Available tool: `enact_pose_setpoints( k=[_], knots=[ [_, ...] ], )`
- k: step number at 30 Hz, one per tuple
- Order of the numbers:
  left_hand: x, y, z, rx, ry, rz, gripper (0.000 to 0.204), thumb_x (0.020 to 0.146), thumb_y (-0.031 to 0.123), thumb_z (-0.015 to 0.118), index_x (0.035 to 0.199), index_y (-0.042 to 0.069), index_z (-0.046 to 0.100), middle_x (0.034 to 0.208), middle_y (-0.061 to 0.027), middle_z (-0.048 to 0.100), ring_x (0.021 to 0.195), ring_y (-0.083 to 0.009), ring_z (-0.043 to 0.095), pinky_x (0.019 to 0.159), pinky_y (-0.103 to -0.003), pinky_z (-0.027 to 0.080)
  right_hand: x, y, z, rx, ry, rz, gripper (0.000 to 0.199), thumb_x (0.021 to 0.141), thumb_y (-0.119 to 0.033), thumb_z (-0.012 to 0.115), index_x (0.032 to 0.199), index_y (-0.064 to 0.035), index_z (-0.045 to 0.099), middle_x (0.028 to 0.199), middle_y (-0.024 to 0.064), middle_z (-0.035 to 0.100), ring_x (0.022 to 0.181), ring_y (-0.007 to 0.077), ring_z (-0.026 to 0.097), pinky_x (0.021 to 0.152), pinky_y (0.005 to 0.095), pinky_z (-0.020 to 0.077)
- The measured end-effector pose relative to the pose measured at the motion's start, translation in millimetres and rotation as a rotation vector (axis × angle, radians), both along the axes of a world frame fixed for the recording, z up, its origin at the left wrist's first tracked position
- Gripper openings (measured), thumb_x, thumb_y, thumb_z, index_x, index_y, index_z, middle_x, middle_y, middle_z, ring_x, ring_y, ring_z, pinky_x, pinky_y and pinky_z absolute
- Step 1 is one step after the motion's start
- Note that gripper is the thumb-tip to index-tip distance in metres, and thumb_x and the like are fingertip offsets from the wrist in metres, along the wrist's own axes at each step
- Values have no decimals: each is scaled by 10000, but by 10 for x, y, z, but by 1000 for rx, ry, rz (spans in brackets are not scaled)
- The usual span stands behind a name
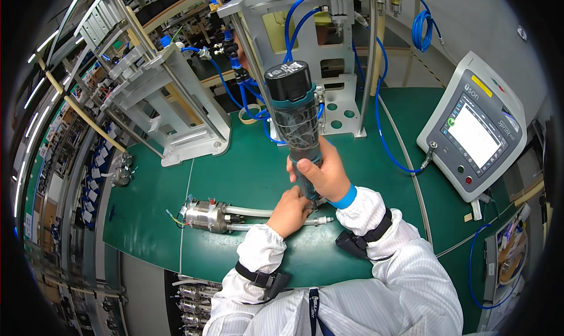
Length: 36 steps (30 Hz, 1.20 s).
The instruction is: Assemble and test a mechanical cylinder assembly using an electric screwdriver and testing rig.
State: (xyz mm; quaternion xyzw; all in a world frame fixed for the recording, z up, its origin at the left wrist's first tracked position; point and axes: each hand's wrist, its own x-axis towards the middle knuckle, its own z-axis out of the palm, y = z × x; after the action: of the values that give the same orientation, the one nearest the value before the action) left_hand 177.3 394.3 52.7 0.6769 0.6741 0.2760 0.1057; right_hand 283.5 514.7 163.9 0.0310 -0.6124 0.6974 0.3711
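My right hand (326, 174) grips the handle of a teal and black cordless screwdriver (298, 116), held upright with its battery pack on top and its tip pointing down at the mat. My left hand (289, 211) is closed over a white tube assembly (249, 211) right under the tool's tip. The tubes run left to a silver metal cylindrical part (205, 215) with thin coloured wires at its left end, lying on the green mat (235, 171). Both forearms wear white sleeves with black wrist straps.
A grey metal fixture (170, 110) with rods stands at the left back. A taller frame (329, 54) with blue air hoses stands behind the tool. A grey test instrument (476, 130) with a lit screen sits at the right. More silver parts (191, 303) lie below the table edge.
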Motion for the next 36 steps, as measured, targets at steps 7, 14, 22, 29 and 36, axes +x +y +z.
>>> enact_pose_setpoints(
  k=[7, 14, 22, 29, 36],
  knots=[
    [58, -43, 94, 2, -34, 47, 202, 715, 20, 724, 916, 12, 701, 1003, -180, 630, 1008, -404, 549, 882, -486, 437, -75, 59, -84, -21, -23, 64, 606, 866, -276, 746, 1319, 2, 454, 894, 41, 619, 685, 98, 602, 627, 249, 504],
    [-34, -9, -83, 22, 5, -16, 258, 730, 63, 741, 980, 27, 689, 1111, -196, 574, 990, -393, 535, 865, -472, 444, 187, -81, -144, 222, 96, -47, 667, 848, -283, 757, 1337, 5, 408, 1050, 110, 624, 934, 174, 615, 851, 334, 487],
    [17, -4, 6, 61, -88, -20, 396, 720, 30, 729, 1107, 33, 649, 1210, -190, 578, 1080, -397, 534, 907, -460, 444, 213, -91, -175, 319, 27, -76, 686, 805, -244, 790, 1315, 39, 428, 1127, 172, 634, 976, 277, 634, 878, 359, 481],
    [20, -20, -27, 61, -52, -22, 421, 739, 1, 701, 1151, 52, 636, 1269, -158, 546, 1090, -379, 532, 909, -450, 448, 258, -91, -226, 307, 4, -103, 659, 791, -200, 790, 1300, 42, 447, 1102, 175, 647, 956, 253, 650, 857, 349, 494],
    [27, -12, 34, 112, -72, -38, 563, 739, -21, 672, 1277, 68, 531, 1267, -164, 536, 1069, -396, 526, 920, -448, 435, 274, -121, -168, 165, -35, -37, 584, 753, -222, 796, 1201, 50, 537, 1004, 132, 673, 886, 205, 661, 820, 323, 508]
  ],
)
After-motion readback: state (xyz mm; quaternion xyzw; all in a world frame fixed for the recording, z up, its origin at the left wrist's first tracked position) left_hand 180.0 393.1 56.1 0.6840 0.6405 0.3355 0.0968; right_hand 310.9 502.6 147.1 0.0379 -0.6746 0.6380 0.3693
